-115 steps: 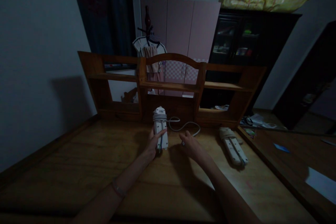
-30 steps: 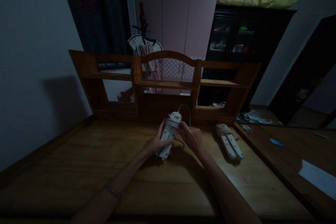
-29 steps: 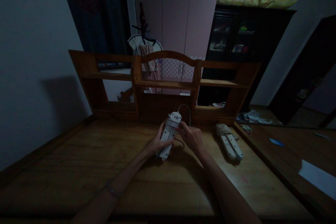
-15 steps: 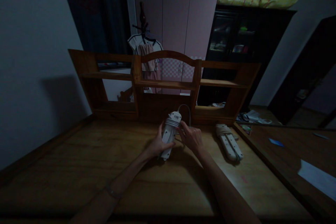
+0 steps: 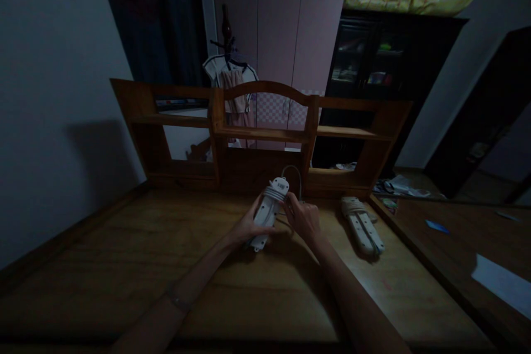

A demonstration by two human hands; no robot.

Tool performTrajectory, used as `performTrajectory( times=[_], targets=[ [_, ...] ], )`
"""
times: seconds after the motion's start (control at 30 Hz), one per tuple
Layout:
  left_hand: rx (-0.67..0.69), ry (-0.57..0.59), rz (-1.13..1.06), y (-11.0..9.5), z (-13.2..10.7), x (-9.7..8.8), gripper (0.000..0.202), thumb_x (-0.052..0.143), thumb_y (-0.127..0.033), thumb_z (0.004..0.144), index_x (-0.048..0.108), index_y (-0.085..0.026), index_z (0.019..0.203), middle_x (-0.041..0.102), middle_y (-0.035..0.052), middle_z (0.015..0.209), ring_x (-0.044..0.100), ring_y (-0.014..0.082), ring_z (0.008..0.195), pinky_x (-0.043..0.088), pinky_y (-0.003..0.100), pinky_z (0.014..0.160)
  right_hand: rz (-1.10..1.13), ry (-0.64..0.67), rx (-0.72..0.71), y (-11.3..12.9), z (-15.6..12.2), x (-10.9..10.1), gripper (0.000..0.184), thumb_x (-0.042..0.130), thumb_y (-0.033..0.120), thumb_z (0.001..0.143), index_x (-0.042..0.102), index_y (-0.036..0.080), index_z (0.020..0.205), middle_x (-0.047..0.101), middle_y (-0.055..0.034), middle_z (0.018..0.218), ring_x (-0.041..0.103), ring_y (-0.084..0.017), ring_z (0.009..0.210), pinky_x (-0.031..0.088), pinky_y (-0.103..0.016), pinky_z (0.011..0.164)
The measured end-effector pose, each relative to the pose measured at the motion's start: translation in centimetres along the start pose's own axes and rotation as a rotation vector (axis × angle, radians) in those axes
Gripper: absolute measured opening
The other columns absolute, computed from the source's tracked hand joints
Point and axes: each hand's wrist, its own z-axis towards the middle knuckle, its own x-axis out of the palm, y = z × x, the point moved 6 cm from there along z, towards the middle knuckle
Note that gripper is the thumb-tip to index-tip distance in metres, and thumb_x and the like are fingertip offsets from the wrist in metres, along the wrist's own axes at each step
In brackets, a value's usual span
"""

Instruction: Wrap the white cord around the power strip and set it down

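Note:
A white power strip (image 5: 268, 211) with its cord wound round the upper end is held tilted over the wooden desk (image 5: 124, 265). My left hand (image 5: 245, 227) is closed round its lower half from the left. My right hand (image 5: 304, 219) pinches the white cord (image 5: 292, 172) at the strip's right side, fingers bent. A loop of the cord rises behind the strip toward the shelf unit.
A second power strip (image 5: 363, 225) with wound cord lies on the desk to the right. A wooden shelf unit (image 5: 265, 133) stands along the desk's back edge. A lower dark table (image 5: 468, 243) with papers is at the right. Wall at the left.
Compared with several seconds ago, the loose cord on the desk is gone and more is wound on the strip. In the last second both hands shifted only slightly; the strip tilted a little.

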Motion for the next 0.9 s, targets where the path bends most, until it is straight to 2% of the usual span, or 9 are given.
performTrajectory(
  times=[0.13,0.3,0.4,0.5,0.6,0.8,0.9],
  targets=[
    [0.019,-0.026,0.040,-0.1,0.0,0.3,0.105,0.079,-0.028,0.062,0.017,-0.025,0.147,0.043,0.0108,0.141,0.047,0.0256,0.122,0.037,0.040,0.103,-0.011,-0.002,0.010,-0.1,0.0,0.1,0.039,0.029,0.050,0.098,0.053,0.023,0.114,0.070,-0.0014,0.072,0.063,-0.014,0.057,0.017,-0.026,0.050],
    [0.014,0.007,0.083,-0.8,-0.3,0.6,0.115,0.078,-0.030,0.064,0.001,-0.025,0.148,0.046,0.0126,0.138,0.052,0.0238,0.116,0.040,0.038,0.099,-0.007,0.001,-0.003,0.1,0.0,0.1,0.039,0.029,0.047,0.099,0.051,0.022,0.117,0.070,-0.0023,0.071,0.062,-0.014,0.057,0.018,-0.026,0.051],
    [-0.007,0.029,0.066,-1.0,-0.5,0.8,0.121,0.080,-0.029,0.062,-0.005,-0.025,0.148,0.050,0.0143,0.133,0.057,0.0237,0.108,0.045,0.039,0.094,0.013,0.011,-0.001,0.1,0.1,0.1,0.039,0.028,0.046,0.099,0.051,0.021,0.119,0.070,-0.0024,0.070,0.063,-0.014,0.057,0.018,-0.025,0.050],
    [-0.015,0.020,0.061,-0.8,-0.4,0.9,0.118,0.078,-0.030,0.064,-0.005,-0.025,0.148,0.055,0.0141,0.127,0.061,0.0228,0.101,0.046,0.040,0.092,0.014,0.022,0.007,0.0,0.1,0.4,0.040,0.029,0.047,0.099,0.050,0.021,0.119,0.069,-0.0020,0.068,0.063,-0.014,0.057,0.019,-0.025,0.049],
    [0.016,-0.039,0.124,-0.7,-0.3,0.7,0.116,0.078,-0.028,0.064,-0.001,-0.023,0.149,0.053,0.0139,0.129,0.056,0.0243,0.111,0.041,0.041,0.098,0.034,0.020,0.017,-0.1,0.1,0.8,0.038,0.031,0.046,0.099,0.048,0.020,0.121,0.070,-0.0027,0.072,0.064,-0.014,0.059,0.020,-0.025,0.048],
    [-0.024,-0.078,0.276,-0.4,-0.3,0.3,0.128,0.079,-0.033,0.061,-0.016,-0.027,0.145,0.045,0.0152,0.138,0.054,0.0262,0.115,0.040,0.045,0.098,0.101,0.020,0.024,0.0,0.2,1.7,0.036,0.031,0.043,0.099,0.047,0.019,0.120,0.070,-0.0028,0.075,0.064,-0.015,0.059,0.021,-0.024,0.046],
    [-0.012,-0.135,0.297,-0.5,-0.5,-0.1,0.128,0.080,-0.034,0.060,-0.014,-0.027,0.146,0.039,0.0172,0.142,0.051,0.0288,0.119,0.039,0.046,0.098,0.133,0.012,0.011,0.1,0.2,1.9,0.035,0.031,0.042,0.100,0.048,0.018,0.119,0.070,-0.0032,0.076,0.064,-0.015,0.060,0.023,-0.023,0.047]
  ],
)
